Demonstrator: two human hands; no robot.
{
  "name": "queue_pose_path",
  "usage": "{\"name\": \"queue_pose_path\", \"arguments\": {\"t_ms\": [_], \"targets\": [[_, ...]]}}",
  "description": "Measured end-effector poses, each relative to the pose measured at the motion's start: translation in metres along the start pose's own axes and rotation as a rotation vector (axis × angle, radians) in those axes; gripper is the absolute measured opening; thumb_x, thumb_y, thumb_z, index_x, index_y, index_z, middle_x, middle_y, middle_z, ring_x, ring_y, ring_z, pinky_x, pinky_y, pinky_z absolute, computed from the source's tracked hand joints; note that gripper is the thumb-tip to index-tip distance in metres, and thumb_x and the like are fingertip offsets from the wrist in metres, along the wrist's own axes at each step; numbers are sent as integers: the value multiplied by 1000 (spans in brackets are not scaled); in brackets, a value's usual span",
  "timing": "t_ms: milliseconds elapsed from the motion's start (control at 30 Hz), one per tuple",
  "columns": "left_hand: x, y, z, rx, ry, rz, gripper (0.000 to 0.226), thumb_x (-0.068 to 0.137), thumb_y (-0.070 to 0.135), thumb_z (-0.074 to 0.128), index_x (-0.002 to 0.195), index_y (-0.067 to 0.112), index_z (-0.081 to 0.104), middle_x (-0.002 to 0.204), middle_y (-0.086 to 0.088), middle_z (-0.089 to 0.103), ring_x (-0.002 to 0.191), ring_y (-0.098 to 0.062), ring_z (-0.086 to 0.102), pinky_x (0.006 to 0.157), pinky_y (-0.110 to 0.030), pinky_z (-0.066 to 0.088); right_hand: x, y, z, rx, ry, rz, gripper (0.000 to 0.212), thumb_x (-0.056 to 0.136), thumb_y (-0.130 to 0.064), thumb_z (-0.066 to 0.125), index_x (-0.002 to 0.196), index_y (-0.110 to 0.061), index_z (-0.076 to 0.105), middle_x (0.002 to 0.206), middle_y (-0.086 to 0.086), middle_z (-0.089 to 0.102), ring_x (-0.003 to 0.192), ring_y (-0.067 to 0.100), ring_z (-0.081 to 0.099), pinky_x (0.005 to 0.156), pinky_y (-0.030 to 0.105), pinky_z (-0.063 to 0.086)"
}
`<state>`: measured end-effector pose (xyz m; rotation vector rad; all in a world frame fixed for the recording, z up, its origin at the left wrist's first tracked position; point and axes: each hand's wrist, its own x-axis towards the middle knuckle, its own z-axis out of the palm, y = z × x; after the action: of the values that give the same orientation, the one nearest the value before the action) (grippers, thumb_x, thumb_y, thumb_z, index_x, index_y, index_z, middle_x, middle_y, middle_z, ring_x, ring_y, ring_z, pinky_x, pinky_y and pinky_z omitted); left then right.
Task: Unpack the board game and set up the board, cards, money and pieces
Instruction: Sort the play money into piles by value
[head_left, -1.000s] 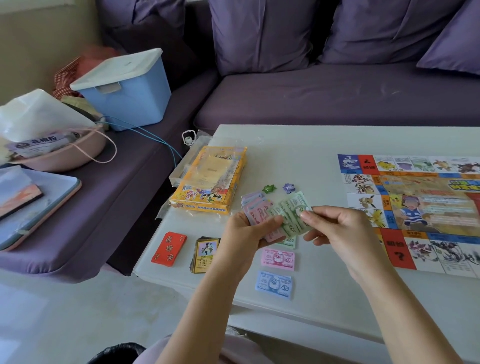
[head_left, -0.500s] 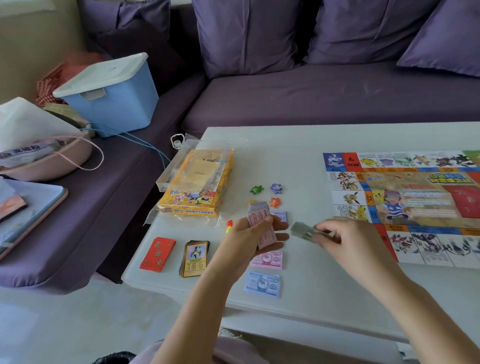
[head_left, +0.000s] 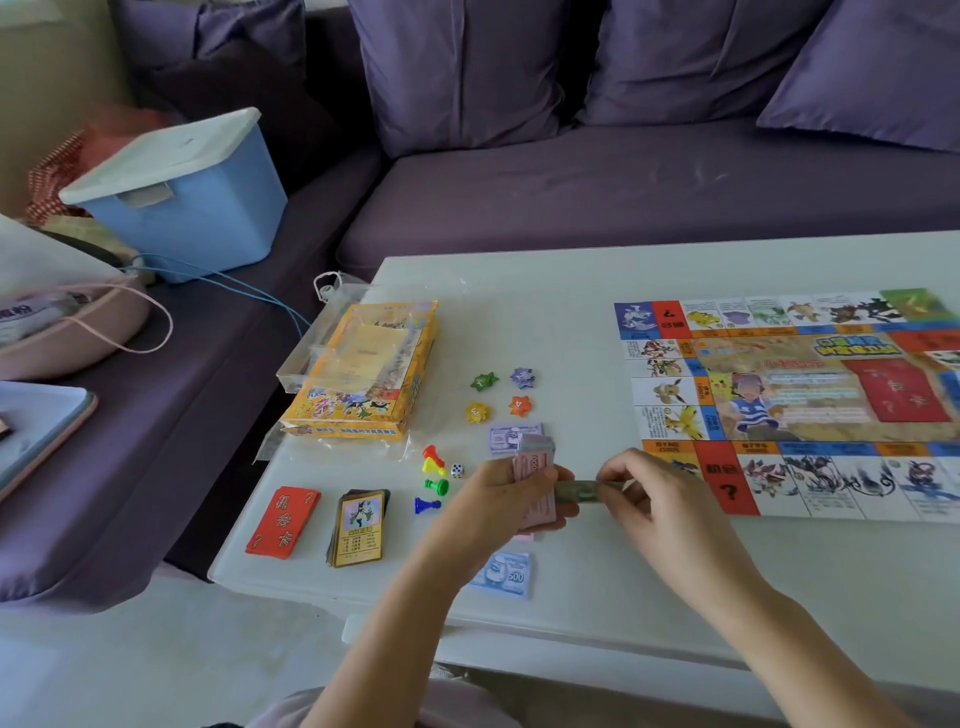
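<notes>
My left hand (head_left: 493, 506) grips an upright stack of pink play money (head_left: 535, 470). Just to its right, my right hand (head_left: 660, 512) pinches green notes (head_left: 574, 491) low over the white table (head_left: 545, 291). A purple note pile (head_left: 511, 436) lies behind the left hand, a blue 500 note pile (head_left: 506, 569) in front of it. The game board (head_left: 789, 405) lies open at the right. Left of my hands are four pawns (head_left: 434, 480), a die (head_left: 456, 470), four star tokens (head_left: 501, 392), a red card stack (head_left: 283, 521) and a yellow card stack (head_left: 358, 527).
The yellow game box (head_left: 363, 371) in clear wrap sits near the table's left edge. A purple sofa (head_left: 623, 192) wraps the back and left, carrying a blue lidded bin (head_left: 182, 197), a pink basin (head_left: 72, 332) and a tray (head_left: 41, 436).
My right hand pulled the green notes out of the stack and carried them rightward and down toward the table. The left hand kept the pink stack. The camera shifted, uncovering the pawns and die.
</notes>
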<state>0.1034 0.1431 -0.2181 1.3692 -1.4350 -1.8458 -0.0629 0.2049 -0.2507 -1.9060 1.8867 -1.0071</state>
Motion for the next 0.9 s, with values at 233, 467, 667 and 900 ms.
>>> {"name": "queue_pose_path", "arguments": {"t_ms": [233, 467, 667, 900], "targets": [[-1, 12, -16, -153, 78, 84, 16, 97, 8, 48, 94, 4, 63, 82, -5, 73, 72, -21, 71, 70, -30, 59, 19, -11, -1, 354, 83, 166, 15, 83, -11, 71, 79, -21, 60, 67, -10, 63, 55, 8, 58, 52, 19, 43], [-5, 11, -58, -54, 333, 138, 18, 99, 9, 45, 94, 6, 63, 88, -6, 71, 68, -13, 69, 62, -22, 57, 52, -23, 15, 540, -146, 390, 13, 80, -11, 75, 81, -11, 62, 69, -1, 66, 50, 5, 53, 55, 20, 45], [-5, 5, -60, 10, 357, 50, 19, 97, 9, 49, 89, 6, 65, 92, -8, 70, 77, -16, 67, 64, -23, 55, 66, -35, 37, 513, -227, 406, 16, 78, -9, 77, 77, -14, 61, 70, 4, 64, 53, 9, 53, 53, 19, 45], [-2, 5, -59, 8, 346, -11, 17, 97, 7, 48, 93, 2, 64, 85, -7, 66, 71, -15, 62, 62, -21, 52, 68, -35, 47, 295, -205, 337, 17, 77, -12, 77, 75, -20, 62, 77, 1, 66, 64, 11, 56, 62, 20, 47]]}}
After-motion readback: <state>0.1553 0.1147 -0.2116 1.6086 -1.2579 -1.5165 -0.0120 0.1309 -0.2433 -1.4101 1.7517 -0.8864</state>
